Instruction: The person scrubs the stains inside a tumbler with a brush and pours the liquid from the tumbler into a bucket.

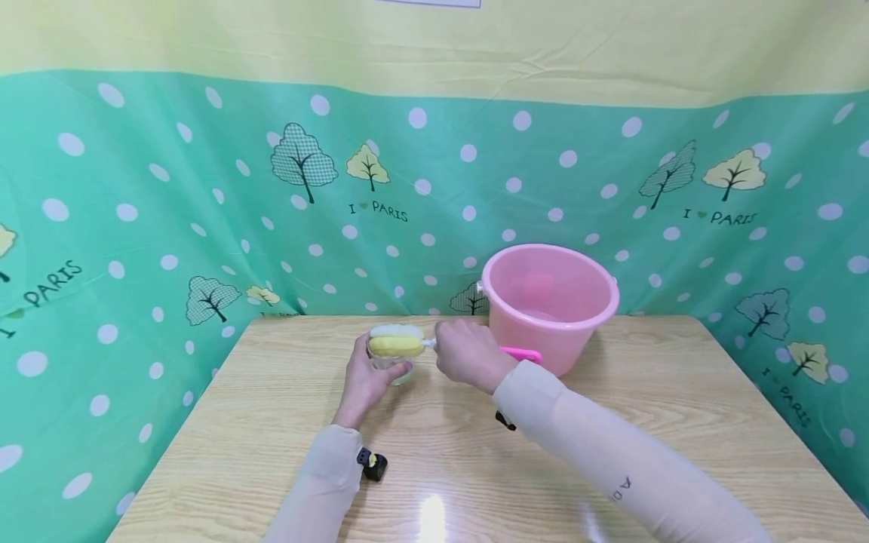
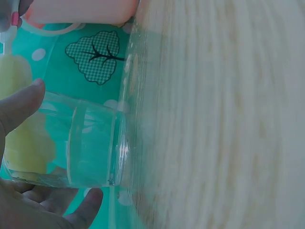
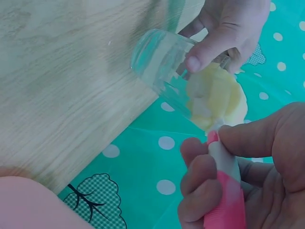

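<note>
My left hand [image 1: 363,385] grips a clear drinking glass [image 2: 93,143] round its upper part, thumb on one side and fingers on the other. The glass's base faces the wooden table. A cup brush with a yellow and white sponge head [image 1: 397,345] is in my right hand [image 1: 468,353]. In the right wrist view, fingers and thumb close round its pink and white handle [image 3: 224,191]. The sponge lies at the glass's mouth, and yellow shows through the glass wall in the left wrist view. In the head view the sponge hides much of the glass.
A pink bucket [image 1: 563,345] stands at the back of the wooden table [image 1: 434,445], just beyond my right hand. Behind the table and along both sides hangs a green dotted cloth [image 1: 380,264]. Black wrist cameras [image 1: 372,463] sit by my sleeves.
</note>
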Demonstrator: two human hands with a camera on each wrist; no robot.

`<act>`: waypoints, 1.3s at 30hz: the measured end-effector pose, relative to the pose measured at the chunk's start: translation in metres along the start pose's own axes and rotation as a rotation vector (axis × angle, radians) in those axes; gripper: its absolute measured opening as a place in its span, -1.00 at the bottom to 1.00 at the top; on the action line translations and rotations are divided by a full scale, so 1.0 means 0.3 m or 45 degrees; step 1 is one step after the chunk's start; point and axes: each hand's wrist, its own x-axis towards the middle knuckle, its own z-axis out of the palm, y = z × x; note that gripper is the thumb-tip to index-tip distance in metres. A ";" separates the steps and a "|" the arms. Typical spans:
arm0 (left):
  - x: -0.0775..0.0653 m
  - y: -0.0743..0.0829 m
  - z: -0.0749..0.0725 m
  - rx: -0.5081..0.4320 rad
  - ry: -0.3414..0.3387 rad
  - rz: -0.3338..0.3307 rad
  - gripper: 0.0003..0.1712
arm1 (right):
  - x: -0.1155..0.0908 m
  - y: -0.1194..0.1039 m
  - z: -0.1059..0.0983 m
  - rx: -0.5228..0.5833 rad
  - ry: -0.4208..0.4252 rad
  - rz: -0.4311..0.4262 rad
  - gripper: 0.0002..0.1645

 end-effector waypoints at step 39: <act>-0.005 0.000 0.004 -0.013 0.010 0.029 0.03 | -0.040 0.040 0.111 0.206 0.333 -0.146 -0.80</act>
